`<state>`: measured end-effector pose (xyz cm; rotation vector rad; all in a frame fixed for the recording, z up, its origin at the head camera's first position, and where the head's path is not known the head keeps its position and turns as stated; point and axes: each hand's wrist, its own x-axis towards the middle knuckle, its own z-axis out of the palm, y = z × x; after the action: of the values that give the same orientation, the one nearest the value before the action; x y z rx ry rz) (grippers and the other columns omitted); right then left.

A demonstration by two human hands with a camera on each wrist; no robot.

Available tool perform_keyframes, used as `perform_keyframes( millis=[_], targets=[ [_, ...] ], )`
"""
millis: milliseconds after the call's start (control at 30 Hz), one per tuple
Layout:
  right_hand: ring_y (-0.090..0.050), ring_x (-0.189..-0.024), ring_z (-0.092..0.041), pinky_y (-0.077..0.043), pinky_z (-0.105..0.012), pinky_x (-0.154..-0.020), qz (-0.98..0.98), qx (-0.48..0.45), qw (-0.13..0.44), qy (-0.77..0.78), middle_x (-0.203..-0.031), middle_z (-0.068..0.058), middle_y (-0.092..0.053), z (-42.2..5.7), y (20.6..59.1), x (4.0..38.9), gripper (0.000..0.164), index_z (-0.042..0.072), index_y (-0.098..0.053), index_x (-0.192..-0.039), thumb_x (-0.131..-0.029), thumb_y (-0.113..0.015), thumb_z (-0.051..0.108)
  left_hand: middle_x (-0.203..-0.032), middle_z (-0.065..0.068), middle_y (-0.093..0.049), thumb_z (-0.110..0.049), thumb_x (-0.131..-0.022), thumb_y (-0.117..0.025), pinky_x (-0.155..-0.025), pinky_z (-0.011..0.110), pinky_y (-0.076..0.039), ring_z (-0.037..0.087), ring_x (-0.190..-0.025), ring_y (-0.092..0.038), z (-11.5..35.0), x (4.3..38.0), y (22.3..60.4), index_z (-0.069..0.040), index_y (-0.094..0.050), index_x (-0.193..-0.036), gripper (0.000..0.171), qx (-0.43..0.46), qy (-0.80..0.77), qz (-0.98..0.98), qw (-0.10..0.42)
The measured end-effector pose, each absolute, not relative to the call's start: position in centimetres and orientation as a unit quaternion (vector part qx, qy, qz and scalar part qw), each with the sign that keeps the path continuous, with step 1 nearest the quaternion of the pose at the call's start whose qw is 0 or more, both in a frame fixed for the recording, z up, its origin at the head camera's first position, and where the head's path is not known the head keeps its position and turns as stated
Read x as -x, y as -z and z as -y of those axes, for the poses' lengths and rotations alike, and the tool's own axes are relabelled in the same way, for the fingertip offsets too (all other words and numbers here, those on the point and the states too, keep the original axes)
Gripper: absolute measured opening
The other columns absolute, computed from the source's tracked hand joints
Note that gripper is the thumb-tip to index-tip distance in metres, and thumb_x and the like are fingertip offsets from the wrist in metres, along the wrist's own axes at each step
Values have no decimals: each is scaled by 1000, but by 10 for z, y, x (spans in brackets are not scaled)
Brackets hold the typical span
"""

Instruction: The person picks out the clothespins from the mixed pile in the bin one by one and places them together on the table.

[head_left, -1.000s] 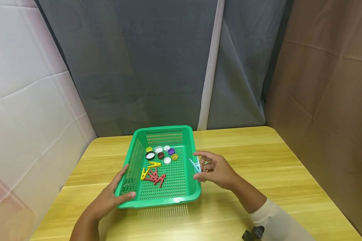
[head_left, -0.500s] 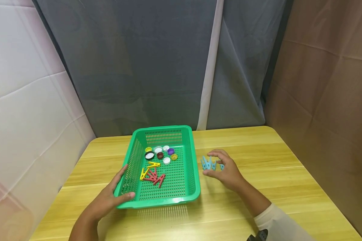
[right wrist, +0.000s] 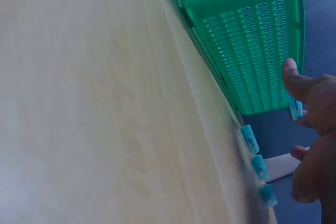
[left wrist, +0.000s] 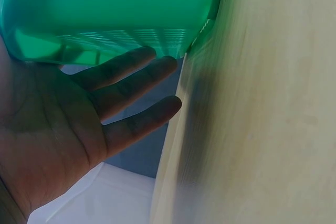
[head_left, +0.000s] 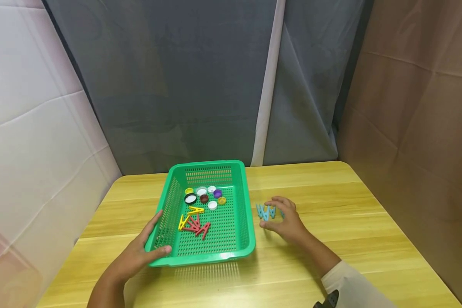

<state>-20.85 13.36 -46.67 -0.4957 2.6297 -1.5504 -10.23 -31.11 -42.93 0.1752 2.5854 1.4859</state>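
Observation:
A green plastic basket (head_left: 205, 258) holds several red clothespins (head_left: 204, 230), yellow clothespins (head_left: 183, 222) and colored bottle caps (head_left: 190, 199). My left hand (head_left: 138, 252) grips its near left corner, thumb over the rim; in the left wrist view its other fingers (left wrist: 142, 124) stretch out beside the basket wall. Right of the basket, my right hand (head_left: 288, 222) pinches a light blue clothespin (right wrist: 295, 107) between thumb and fingers, low over the table. Three more blue clothespins (right wrist: 259, 167) stand in a row on the wood, partly behind the fingers in the head view.
The wooden table (head_left: 354, 222) runs to grey curtains (head_left: 200, 85) at the back. A pale cloth (head_left: 42, 107) hangs at the left and a brown one (head_left: 416, 107) at the right.
My right hand has carried the blue clothespin from the basket's right rim out to the row of blue ones on the table, then lowered slightly. My left hand stays on the basket.

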Motion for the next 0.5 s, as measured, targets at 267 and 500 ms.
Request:
perform_keyframes(
  millis=[267,500],
  targets=[
    [-2,-166,-54,-4,-84,-122,-880,169,4,444,-174,-24,-30,-132,482,211,65,13,-67,-147,-91,-91,34,-178,35,-12,-20,-102,-75,-109,71,-46,55,-144,-52,311,101,429,-32,1,-178,108,-60,-494,-864,77],
    [3,-166,-56,2,-82,-124,-901,161,-5,403,-177,-25,-26,-130,489,208,67,14,-71,-144,-86,-94,37,-179,35,-11,-22,-101,-75,-109,70,-46,53,-143,-52,310,102,428,-32,0,-178,108,-60,-491,-865,79]
  ],
)
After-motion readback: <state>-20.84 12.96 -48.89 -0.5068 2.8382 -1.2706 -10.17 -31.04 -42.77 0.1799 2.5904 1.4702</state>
